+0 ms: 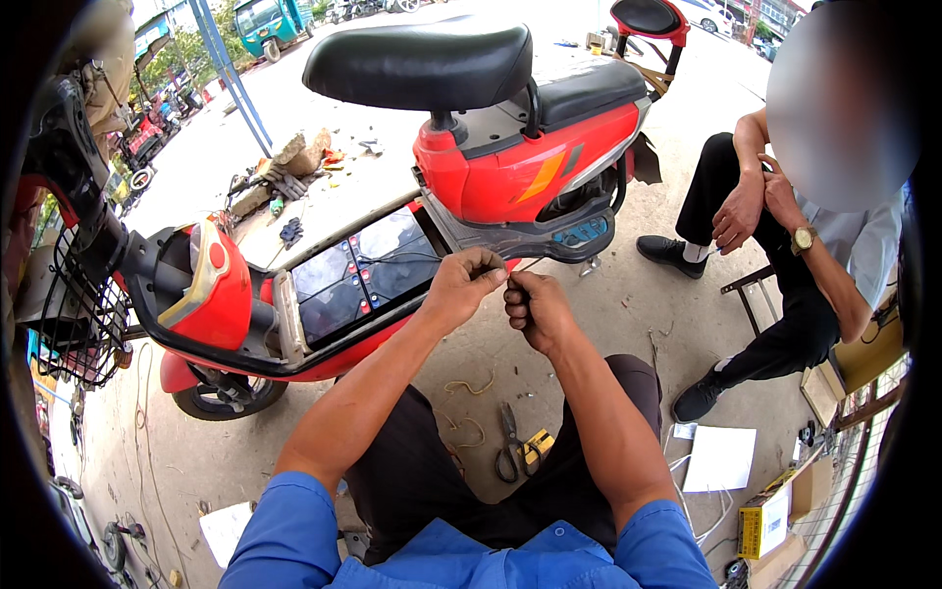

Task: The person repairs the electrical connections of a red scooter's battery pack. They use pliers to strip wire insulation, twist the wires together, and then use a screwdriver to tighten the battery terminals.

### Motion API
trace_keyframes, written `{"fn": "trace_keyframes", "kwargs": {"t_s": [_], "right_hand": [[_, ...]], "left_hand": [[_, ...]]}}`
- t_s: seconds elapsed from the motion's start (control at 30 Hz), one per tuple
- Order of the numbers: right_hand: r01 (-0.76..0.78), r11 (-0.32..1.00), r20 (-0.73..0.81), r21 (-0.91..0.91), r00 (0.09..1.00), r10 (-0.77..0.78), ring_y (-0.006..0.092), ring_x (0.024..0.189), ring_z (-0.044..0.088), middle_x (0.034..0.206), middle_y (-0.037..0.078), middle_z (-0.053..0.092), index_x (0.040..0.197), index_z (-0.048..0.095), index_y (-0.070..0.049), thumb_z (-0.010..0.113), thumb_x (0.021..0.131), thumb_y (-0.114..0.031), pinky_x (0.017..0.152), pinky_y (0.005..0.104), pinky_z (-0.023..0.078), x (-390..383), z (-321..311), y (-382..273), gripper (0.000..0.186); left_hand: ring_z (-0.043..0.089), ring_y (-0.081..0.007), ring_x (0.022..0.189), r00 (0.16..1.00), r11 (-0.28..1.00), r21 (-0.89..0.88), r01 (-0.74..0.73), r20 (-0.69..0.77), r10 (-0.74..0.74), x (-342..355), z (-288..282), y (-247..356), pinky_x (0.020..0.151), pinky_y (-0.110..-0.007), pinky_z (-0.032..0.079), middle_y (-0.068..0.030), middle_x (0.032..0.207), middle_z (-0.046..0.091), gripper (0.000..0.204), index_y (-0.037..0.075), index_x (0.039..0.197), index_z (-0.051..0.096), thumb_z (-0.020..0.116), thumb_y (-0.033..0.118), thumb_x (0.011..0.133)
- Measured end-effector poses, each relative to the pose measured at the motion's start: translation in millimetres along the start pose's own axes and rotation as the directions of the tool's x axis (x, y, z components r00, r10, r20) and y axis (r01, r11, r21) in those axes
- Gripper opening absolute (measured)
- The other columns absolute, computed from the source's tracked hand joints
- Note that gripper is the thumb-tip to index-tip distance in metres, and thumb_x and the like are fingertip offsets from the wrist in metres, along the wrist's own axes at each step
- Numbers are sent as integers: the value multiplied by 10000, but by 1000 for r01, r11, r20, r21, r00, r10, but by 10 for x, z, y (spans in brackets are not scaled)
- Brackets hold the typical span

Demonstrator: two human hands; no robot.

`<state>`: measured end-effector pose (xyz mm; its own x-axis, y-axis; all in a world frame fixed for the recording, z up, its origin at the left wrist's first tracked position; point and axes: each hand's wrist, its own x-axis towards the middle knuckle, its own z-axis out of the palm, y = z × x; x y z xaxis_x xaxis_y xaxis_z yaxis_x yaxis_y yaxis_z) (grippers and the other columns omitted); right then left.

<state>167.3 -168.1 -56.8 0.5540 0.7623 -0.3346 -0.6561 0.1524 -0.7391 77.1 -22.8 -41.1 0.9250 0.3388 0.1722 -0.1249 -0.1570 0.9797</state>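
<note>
My left hand point(463, 287) and my right hand point(538, 308) meet in front of me, fingertips nearly touching. Both are closed in a pinch, and whatever lies between the fingers is too small to make out. Just beyond them stands a red electric scooter point(510, 187) with a black saddle point(422, 67). Its footboard compartment is uncovered, showing dark batteries point(397, 245) joined by thin black wires, with red and blue spots at their terminals. The left hand is beside the compartment's right end.
Between my feet lie black-handled scissors point(509, 447) and a yellow packet point(536, 449). A seated person point(834, 245) is at the right, hands together. White paper point(720, 458) and an opened cardboard box point(810, 488) lie at lower right. Rubble and gloves point(287, 185) sit beyond the scooter.
</note>
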Motion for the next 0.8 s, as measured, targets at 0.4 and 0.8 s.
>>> {"fn": "trace_keyframes", "kwargs": {"t_s": [0.4, 0.8], "right_hand": [[-220, 961, 104, 166, 973, 205, 81, 524, 363, 689, -29, 474, 864, 539, -110, 549, 992, -223, 448, 232, 289, -2, -61, -59, 171], [620, 266, 223, -738, 597, -771, 229, 752, 694, 955, 109, 704, 1061, 683, 1, 705, 848, -64, 638, 333, 547, -170, 111, -17, 224]], "left_hand": [[580, -75, 855, 999, 1000, 30, 3, 49, -4, -1, -7, -32, 784, -253, 475, 4, 923, 645, 91, 13, 982, 630, 648, -38, 909], [591, -80, 879, 999, 997, -61, -52, -4, 52, 15, -79, -78, 802, -248, 481, -10, 931, 657, 70, -2, 973, 641, 643, -46, 918]]}}
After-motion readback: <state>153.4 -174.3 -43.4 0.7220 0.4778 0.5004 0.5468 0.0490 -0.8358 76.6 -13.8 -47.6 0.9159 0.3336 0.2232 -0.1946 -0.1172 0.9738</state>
